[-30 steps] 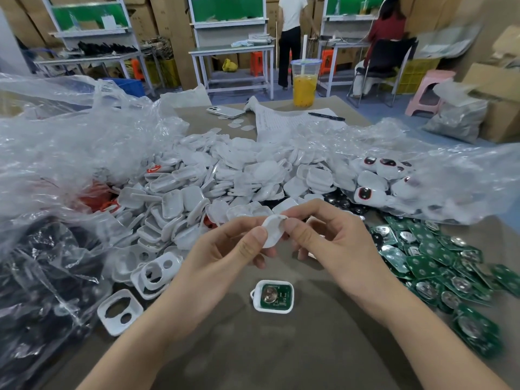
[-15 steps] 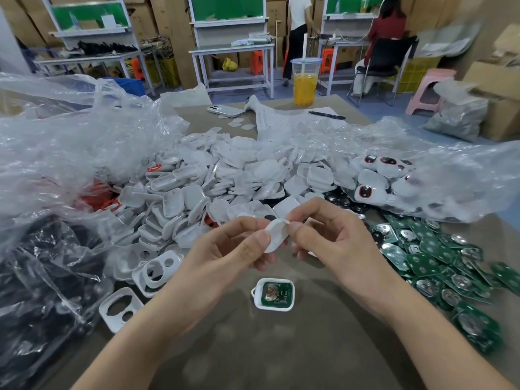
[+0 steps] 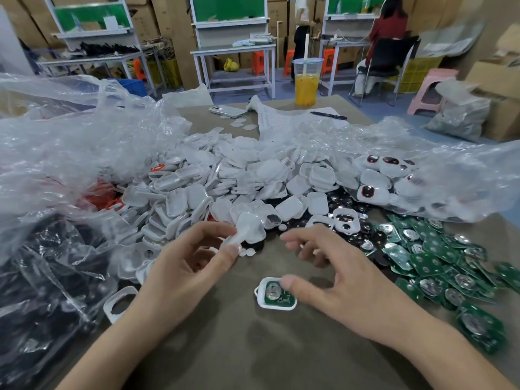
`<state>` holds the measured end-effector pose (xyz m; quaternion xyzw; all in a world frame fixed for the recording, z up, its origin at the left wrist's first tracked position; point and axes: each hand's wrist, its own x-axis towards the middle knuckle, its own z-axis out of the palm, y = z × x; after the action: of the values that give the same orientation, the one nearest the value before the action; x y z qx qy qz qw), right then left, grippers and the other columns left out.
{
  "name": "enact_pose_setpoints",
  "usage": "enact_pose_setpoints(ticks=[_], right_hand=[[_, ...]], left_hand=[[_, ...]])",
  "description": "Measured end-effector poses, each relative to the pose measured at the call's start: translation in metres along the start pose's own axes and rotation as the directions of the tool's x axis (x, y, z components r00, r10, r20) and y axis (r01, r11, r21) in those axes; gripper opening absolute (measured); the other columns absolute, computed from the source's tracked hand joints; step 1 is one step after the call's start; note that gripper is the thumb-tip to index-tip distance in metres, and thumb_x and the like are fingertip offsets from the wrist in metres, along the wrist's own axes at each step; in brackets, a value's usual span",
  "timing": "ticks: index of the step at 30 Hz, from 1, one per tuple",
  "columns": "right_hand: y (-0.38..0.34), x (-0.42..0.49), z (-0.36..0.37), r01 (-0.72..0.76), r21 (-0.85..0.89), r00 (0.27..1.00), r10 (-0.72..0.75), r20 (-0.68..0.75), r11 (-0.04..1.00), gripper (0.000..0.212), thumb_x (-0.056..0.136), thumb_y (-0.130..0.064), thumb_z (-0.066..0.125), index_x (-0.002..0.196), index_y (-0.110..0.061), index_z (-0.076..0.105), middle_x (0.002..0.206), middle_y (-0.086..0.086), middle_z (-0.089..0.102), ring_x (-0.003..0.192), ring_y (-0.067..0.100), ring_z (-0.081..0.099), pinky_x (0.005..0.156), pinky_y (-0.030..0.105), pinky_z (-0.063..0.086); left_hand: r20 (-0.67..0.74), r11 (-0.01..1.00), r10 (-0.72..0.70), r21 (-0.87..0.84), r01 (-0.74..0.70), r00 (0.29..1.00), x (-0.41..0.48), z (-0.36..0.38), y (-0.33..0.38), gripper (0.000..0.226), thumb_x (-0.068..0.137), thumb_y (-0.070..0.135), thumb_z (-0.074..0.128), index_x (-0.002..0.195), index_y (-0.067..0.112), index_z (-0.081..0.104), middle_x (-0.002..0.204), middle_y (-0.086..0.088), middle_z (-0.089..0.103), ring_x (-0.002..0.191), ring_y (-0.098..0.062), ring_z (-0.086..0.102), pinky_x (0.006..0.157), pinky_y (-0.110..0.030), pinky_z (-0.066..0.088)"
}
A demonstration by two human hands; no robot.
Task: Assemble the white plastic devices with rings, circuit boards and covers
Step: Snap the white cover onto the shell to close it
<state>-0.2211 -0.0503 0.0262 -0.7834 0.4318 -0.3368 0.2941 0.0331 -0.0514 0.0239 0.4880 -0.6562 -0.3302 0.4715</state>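
Observation:
A white device base (image 3: 275, 293) with a green circuit board and coin cell inside lies on the brown table (image 3: 253, 347), near the front. My left hand (image 3: 185, 266) pinches a small white cover (image 3: 235, 240) between thumb and fingers, above and left of the base. My right hand (image 3: 337, 280) hovers over the base with fingers spread and relaxed, its thumb tip just above the board; it holds nothing.
A heap of white covers (image 3: 239, 178) fills the table's middle, with green circuit boards (image 3: 439, 263) at right and white frames (image 3: 119, 304) at left. Clear plastic bags (image 3: 70, 153) flank the heap. A drink cup (image 3: 306, 81), phone (image 3: 227, 111) and pen lie at the far edge.
My right hand let go of the white cover and dropped toward the base on the table. The left hand keeps the cover and has shifted left.

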Motion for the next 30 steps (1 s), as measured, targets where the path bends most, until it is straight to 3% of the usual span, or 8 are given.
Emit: enact_pose_setpoints(ticks=[1,3,6,12,17,30], right_hand=[[0.001,-0.001,0.001,0.007,-0.061,0.999,-0.005,0.046,0.998,0.046,0.079,-0.067,0.063,0.120,-0.059,0.045,0.119,-0.033,0.049,0.114,-0.002,0.050,0.086,0.006,0.041],[0.003,-0.002,0.001,0.045,-0.172,0.988,-0.019,0.151,0.984,0.045,0.078,-0.072,0.061,0.116,-0.060,0.040,0.119,-0.038,0.043,0.117,-0.008,0.045,0.089,0.003,0.034],[0.003,0.000,0.001,0.094,-0.221,0.974,-0.044,0.223,0.971,0.035,0.081,-0.068,0.062,0.107,-0.055,0.044,0.113,-0.034,0.047,0.112,-0.006,0.045,0.087,0.004,0.030],[0.008,0.002,-0.005,0.187,-0.218,0.954,-0.124,0.273,0.958,0.023,0.087,-0.054,0.062,0.107,-0.047,0.052,0.111,-0.028,0.055,0.113,0.008,0.052,0.093,0.020,0.039],[0.011,0.003,-0.005,0.230,-0.211,0.942,-0.164,0.292,0.950,0.019,0.087,-0.051,0.064,0.105,-0.047,0.058,0.114,-0.029,0.056,0.115,0.008,0.055,0.095,0.017,0.039],[0.012,0.004,-0.003,0.241,-0.222,0.940,-0.171,0.294,0.945,0.020,0.088,-0.051,0.062,0.106,-0.046,0.066,0.113,-0.027,0.057,0.109,0.007,0.057,0.094,0.015,0.040]], left_hand=[[-0.018,0.998,0.018,0.066,-0.016,1.000,-0.002,-0.002,-0.002,0.030,0.080,0.056,0.067,0.106,0.041,0.068,0.100,0.008,0.072,0.081,-0.017,0.068,0.074,-0.027,0.055],[-0.035,0.975,0.094,0.205,-0.085,0.995,-0.004,-0.003,-0.005,0.027,0.081,0.054,0.064,0.106,0.045,0.065,0.098,0.011,0.068,0.079,-0.013,0.064,0.071,-0.014,0.050],[0.034,0.892,0.223,0.395,-0.218,0.974,-0.004,-0.003,-0.005,0.022,0.089,0.047,0.062,0.111,0.046,0.060,0.110,0.017,0.063,0.088,-0.007,0.061,0.077,-0.006,0.042],[0.191,0.786,0.173,0.564,-0.253,0.966,0.003,-0.002,-0.005,0.030,0.096,0.052,0.055,0.118,0.034,0.063,0.121,0.026,0.056,0.114,0.007,0.053,0.095,-0.008,0.036],[0.253,0.723,0.136,0.635,-0.271,0.958,0.004,0.005,0.001,0.029,0.095,0.042,0.059,0.119,0.026,0.066,0.120,0.015,0.060,0.114,-0.005,0.056,0.096,-0.024,0.041],[0.268,0.704,0.084,0.666,-0.248,0.960,0.000,0.006,0.004,0.031,0.095,0.038,0.061,0.121,0.022,0.067,0.121,0.010,0.061,0.112,-0.009,0.056,0.097,-0.025,0.039]])
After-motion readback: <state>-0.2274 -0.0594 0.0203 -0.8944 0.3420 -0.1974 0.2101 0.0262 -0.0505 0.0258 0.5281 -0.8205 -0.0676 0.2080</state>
